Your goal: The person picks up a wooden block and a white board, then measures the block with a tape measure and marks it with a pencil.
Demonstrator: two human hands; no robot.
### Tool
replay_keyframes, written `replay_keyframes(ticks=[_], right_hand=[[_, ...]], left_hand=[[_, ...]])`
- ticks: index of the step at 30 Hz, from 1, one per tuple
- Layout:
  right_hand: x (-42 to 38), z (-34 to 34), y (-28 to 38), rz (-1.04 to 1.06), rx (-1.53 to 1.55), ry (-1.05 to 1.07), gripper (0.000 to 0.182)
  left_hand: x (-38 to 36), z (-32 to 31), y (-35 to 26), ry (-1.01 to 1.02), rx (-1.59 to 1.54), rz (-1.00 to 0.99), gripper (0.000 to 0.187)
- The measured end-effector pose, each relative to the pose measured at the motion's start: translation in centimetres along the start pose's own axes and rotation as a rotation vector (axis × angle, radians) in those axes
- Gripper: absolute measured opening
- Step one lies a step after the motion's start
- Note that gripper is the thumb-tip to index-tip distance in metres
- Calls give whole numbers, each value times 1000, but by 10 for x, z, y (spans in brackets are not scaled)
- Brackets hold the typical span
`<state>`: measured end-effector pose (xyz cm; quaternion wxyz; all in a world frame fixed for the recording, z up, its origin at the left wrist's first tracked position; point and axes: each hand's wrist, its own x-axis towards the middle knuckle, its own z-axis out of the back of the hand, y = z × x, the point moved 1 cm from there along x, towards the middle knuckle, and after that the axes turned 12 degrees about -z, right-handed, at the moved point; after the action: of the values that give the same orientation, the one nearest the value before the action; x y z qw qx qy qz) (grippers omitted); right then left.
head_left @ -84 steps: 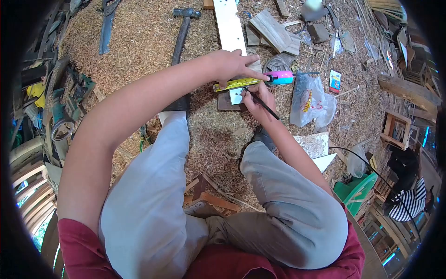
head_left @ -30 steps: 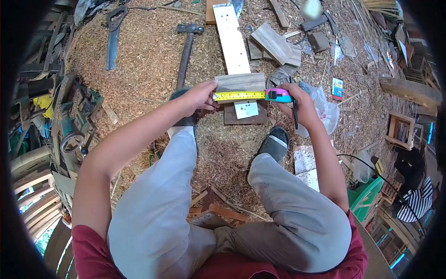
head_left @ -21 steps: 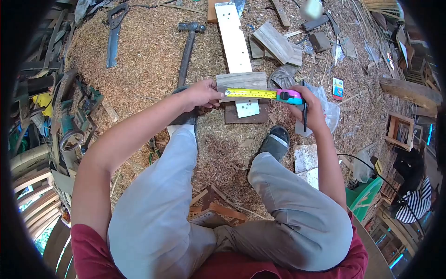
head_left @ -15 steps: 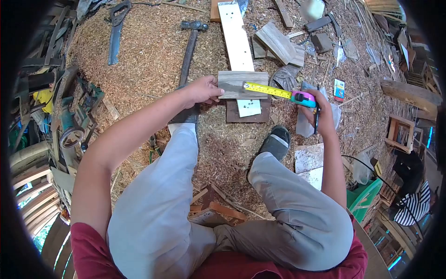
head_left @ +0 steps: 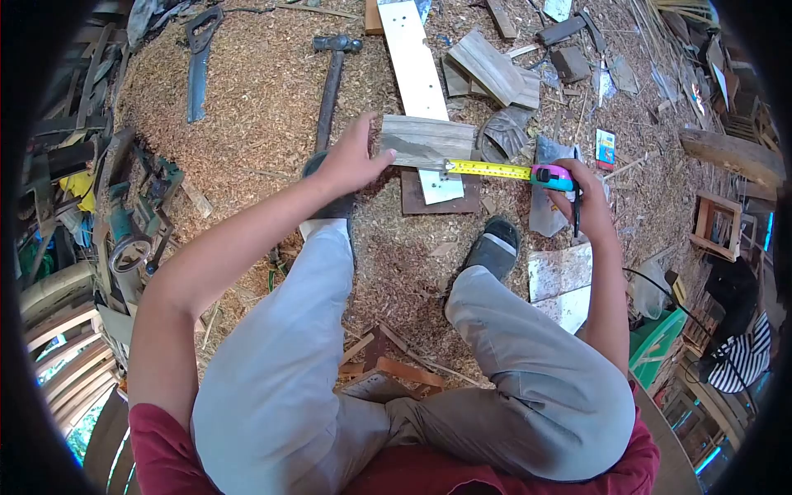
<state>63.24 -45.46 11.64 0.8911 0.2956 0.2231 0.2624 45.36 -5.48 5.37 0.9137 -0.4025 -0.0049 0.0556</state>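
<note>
A short grey-brown wooden board (head_left: pixel 425 136) lies across a long white strip with dark holes (head_left: pixel 415 74). My left hand (head_left: pixel 353 161) is at the board's left end. Its thumb tip overlaps the lower left edge, while the fingers are spread apart beside the upper corner. My right hand (head_left: pixel 587 194) is closed around a pink and turquoise tape measure (head_left: pixel 551 176). Its yellow blade (head_left: pixel 491 169) extends leftward, with the end at the board's lower right part. Under the strip's near end is a dark brown block (head_left: pixel 412 202).
Wood shavings cover the ground. A hammer (head_left: pixel 332 95) and a handsaw (head_left: pixel 198 74) lie to the left. Wood offcuts (head_left: pixel 488 66) and an adze-like tool (head_left: pixel 569 31) are at the upper right. A small blue-red box (head_left: pixel 605 150) lies right of my right hand.
The tape measure has moved right, and its blade end has slid toward the board's lower right. My left fingers have spread from their grip on the board, which has shifted slightly up and tilted.
</note>
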Motion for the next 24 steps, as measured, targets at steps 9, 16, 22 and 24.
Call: replay_keyframes(ticks=[9,16,22,24], right_hand=[[1,-17,4,-35,17,52,41],[2,-20,9,-13,38,28,38],[2,-21,8,-21,35,32,40],[2,-22,7,-24,36,36,40]], left_hand=[[-1,-1,-23,89,192,-512,52],[6,-13,-26,128,156,-533,48],[12,-21,-30,86,154,-599,46],[13,-23,-31,95,151,-608,44]])
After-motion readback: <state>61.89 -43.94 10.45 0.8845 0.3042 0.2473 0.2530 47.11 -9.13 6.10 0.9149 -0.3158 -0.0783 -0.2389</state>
